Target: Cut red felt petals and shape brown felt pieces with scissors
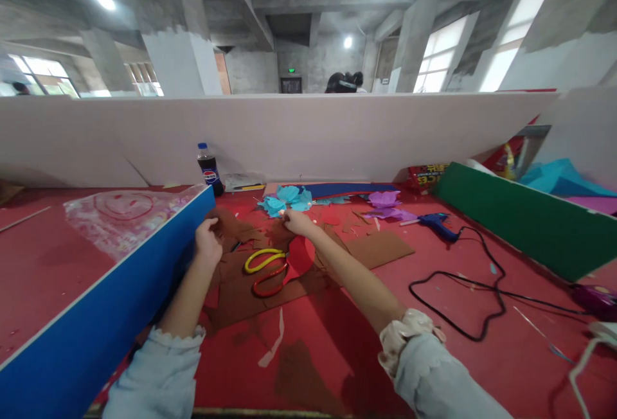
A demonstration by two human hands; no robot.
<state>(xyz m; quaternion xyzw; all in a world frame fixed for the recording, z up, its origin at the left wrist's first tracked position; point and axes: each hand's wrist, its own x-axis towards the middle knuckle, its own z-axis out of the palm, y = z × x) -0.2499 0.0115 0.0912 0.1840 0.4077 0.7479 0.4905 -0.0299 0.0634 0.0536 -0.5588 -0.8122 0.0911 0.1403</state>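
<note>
My left hand (208,243) pinches a brown piece of paper (225,223) by its left edge, just past the end of the blue board. Farther right, my right hand (297,222) has its fingertips closed among brown scraps, close to a light-blue paper flower (288,198). What those fingertips hold is too small to make out. Below the hands lie scissors (264,263) with one yellow and one red handle loop. A round red paper piece (301,257) covers part of them. Large brown sheets (241,297) spread underneath.
A blue board (110,284) stands along the left, a green board (525,220) along the right. At the right lies a blue glue gun (439,225) with a looping black cord. Purple paper petals (384,200) lie beside it. A cola bottle (209,169) stands by the white partition (299,136).
</note>
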